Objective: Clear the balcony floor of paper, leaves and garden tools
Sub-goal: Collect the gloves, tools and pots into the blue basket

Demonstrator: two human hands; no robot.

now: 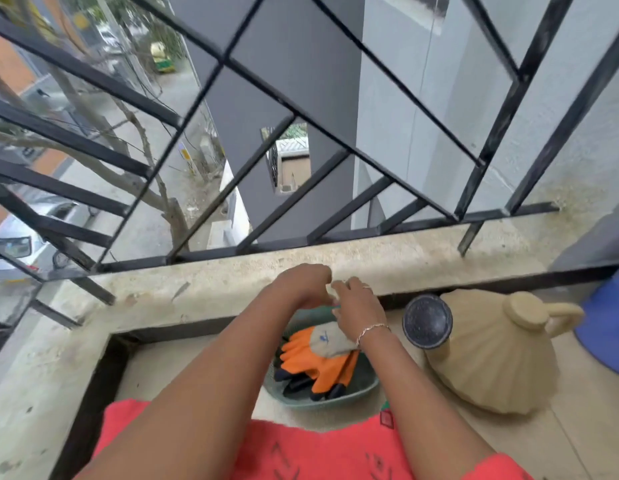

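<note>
1. Black metal grille [294, 116]: spans the far side of the scene, from the left edge to the right. Its bars cross diagonally. A street with parked cars lies below it at far left.

2. Concrete ledge [387, 251]: runs left to right at the foot of the grille and turns toward the near side at left.

3. Tiled balcony floor [585, 410]: lies on the near side of the ledge and carries all the items below.

4. Beige watering can [491, 358]: stands on the floor at right, close to the ledge. Its black rose head [427, 322] faces up and left. Its handle points right.

5. Blue container [609, 327]: stands at the right edge, just beside the watering can handle, and is partly cut off.

6. Green tray [368, 382]: rests on the floor at centre, just left of the watering can.

7. Orange gloves [328, 368]: lie stacked inside the green tray. The dark fingertips point to the near left. A grey cuff lies at the far end.

8. Left hand [306, 285]: is held over the far end of the green tray, in front of the ledge. The back of the hand faces up and the fingers curl downward. Whether it grasps anything cannot be told.

9. Right hand [356, 310]: meets the left hand fingertip to fingertip above the glove cuff. It wears a ring and a wrist bracelet. The grip state cannot be told, because the fingertips are hidden where the hands meet.
</note>
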